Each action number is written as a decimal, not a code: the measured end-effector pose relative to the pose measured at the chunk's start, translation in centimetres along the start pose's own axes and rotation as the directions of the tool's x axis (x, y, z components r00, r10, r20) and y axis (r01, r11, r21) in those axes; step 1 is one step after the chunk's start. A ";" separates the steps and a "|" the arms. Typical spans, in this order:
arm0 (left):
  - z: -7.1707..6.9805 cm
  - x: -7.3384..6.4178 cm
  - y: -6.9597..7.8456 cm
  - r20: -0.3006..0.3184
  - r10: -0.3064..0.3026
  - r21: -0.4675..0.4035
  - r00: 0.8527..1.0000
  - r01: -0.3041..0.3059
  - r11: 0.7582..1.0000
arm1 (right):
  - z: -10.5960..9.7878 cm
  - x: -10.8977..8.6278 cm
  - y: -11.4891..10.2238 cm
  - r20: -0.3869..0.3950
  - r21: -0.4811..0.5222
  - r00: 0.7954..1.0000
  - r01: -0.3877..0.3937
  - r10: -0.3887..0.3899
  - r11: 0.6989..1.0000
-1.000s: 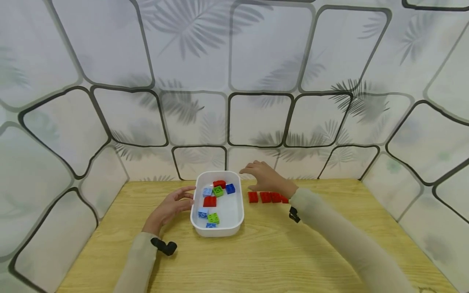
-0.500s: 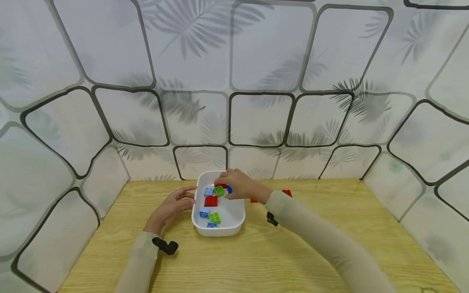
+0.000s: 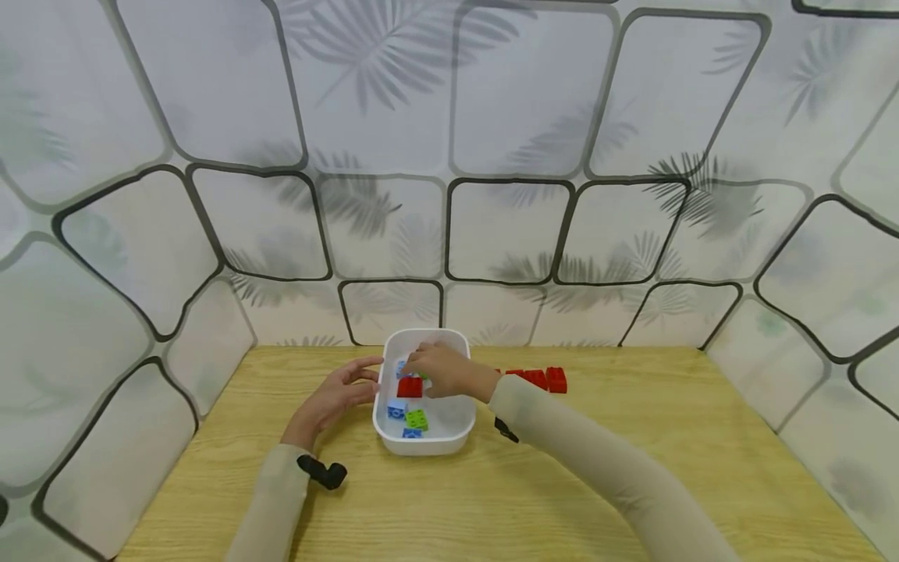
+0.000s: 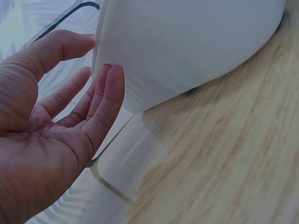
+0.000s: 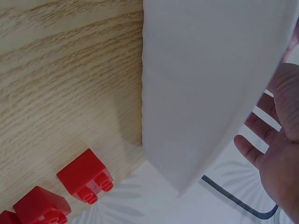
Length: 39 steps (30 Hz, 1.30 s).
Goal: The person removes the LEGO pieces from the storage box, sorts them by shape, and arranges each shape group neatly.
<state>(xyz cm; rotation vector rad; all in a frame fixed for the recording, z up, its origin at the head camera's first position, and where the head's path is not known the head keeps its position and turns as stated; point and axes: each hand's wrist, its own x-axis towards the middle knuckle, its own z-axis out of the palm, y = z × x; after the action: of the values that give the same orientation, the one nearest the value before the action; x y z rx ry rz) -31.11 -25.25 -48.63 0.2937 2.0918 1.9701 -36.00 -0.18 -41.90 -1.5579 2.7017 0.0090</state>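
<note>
A white plastic tray [image 3: 424, 447] holds several toy building bricks. My left hand [image 3: 332, 400] touches the tray's left side with relaxed, slightly bent fingers; the left wrist view shows fingertips at the tray wall [image 4: 182, 42]. Over the tray's far right part, my right hand [image 3: 449, 372] reaches down among the bricks. Its fingertips are hidden, so what they pinch, if anything, cannot be seen. Near that hand lie a red brick [image 3: 410, 388] and a light blue brick [image 3: 402, 369]. Towards the front sit another light blue brick [image 3: 396, 410], a lime green brick [image 3: 417, 420] and a blue brick [image 3: 412, 433].
To the tray's right, several red bricks [image 3: 556, 380] stand in a row on the wooden table [image 3: 435, 507], partly behind the right forearm. A patterned cloth wall [image 3: 509, 230] rises close behind the tray.
My right hand has moved left from above the red row into the tray, now covering the far red and dark blue bricks and most of a green one. The left hand stays at the tray's side.
</note>
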 end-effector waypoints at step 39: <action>0.2 0.0 0.0 -0.022 -0.009 -0.037 1.000 0.008 0.999 | 1.4 0.1 -0.1 0.151 -0.067 0.987 -0.054 0.064 0.996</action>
<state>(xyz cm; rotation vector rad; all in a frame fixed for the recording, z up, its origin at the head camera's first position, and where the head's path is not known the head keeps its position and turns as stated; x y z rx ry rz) -31.04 -25.10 -48.60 0.2568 2.0640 2.0141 -35.94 -0.27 -43.27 -1.4271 2.6506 0.2070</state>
